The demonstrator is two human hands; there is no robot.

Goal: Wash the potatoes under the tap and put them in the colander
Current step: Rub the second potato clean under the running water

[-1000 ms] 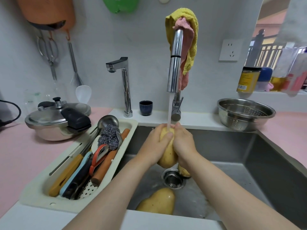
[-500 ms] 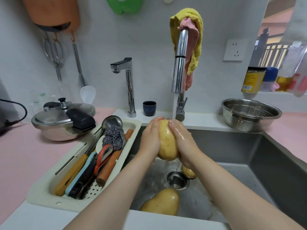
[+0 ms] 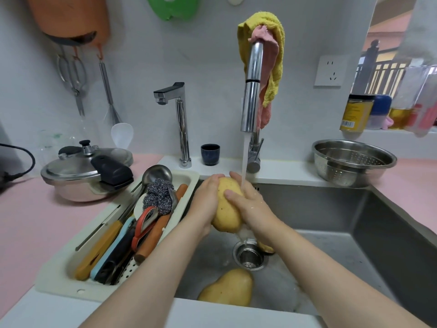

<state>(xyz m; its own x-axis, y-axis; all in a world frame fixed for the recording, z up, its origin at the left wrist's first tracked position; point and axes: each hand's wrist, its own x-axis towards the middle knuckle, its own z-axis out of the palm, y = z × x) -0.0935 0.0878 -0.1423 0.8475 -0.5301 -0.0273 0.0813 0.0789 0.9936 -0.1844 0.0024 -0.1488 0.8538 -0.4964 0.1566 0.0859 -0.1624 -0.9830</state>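
I am clamping my left grip and right grip round one potato under the running tap. The colander at two o'clock is holding none yet; another potato is lying at six o'clock.

A pink desk surrounds a steel sink. A lidded pressure cooker stands at left, with a cream utensil tray along the sink's left edge. A dark cup sits on the white back ledge, and a steel colander at back right.
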